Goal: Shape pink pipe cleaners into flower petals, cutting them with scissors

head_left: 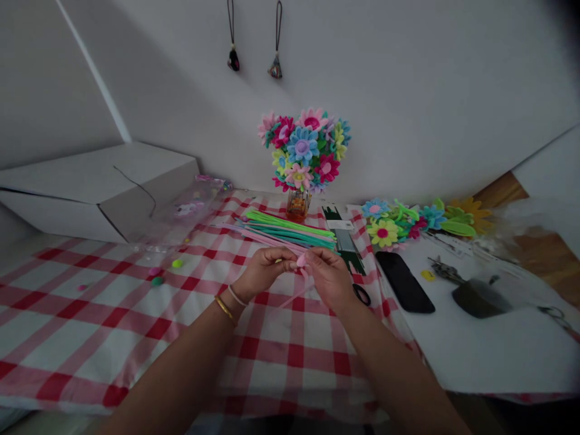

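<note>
Between the fingertips of the left hand (267,269) and the right hand (333,277), one pink fuzzy stem (301,260) is pinched by both, with a loose length trailed below them. Just beyond the two hands, one bundle of stems (290,232) in green, teal and pink is laid, and behind it one glass vase (298,205) is filled with flowers (302,144). To the right hand's right, one phone (405,281) is placed, while two bracelets (225,308) are worn above the left hand.
</note>
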Demonstrator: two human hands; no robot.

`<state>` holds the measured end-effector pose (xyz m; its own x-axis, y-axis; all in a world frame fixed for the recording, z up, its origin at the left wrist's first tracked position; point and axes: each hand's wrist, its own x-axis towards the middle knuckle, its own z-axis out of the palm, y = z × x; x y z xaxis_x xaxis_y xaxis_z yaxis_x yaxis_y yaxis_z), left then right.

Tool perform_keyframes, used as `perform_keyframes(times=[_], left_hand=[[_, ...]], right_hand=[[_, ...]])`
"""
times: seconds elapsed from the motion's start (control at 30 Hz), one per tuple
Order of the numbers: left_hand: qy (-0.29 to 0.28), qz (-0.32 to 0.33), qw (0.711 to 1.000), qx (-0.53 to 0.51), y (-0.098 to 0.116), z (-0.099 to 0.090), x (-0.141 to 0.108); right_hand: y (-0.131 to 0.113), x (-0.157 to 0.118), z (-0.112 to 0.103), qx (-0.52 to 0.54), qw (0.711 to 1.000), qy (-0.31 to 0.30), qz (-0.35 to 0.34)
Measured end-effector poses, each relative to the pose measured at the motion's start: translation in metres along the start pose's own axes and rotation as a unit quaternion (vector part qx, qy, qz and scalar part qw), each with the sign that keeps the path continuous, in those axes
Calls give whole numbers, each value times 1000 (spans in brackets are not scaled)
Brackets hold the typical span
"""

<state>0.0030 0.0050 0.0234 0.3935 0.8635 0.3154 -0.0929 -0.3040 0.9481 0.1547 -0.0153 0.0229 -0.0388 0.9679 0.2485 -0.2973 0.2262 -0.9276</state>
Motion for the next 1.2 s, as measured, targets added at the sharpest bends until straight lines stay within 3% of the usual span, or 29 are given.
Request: perform_keyframes(times=[0.27,0.43,0.77,0.9,1.0,1.07,1.2], left_hand=[[53,-35,997,-44,-12,-2,4],[20,-52,998,-28,-16,-2,5],[-13,-28,999,28,-20,-1,3],[2,-68,997,-46,-18,1,4],[29,-84,989,-118,-16,3,5],[39,-94,987,-128,-16,3,5],[28,-136,984,-111,-17,-2,5]], right_hand=[[-2,4,-1,-58,995,-49,59],[0,5,-3,-95,994,-24,55],[8,9,-8,-38,996,26,75],[8,8,-4,-27,998,19,51],[7,6,-2,-34,997,-30,56],[6,6,-3,-44,996,-58,57],[7,9,-8,-124,990,-39,46]])
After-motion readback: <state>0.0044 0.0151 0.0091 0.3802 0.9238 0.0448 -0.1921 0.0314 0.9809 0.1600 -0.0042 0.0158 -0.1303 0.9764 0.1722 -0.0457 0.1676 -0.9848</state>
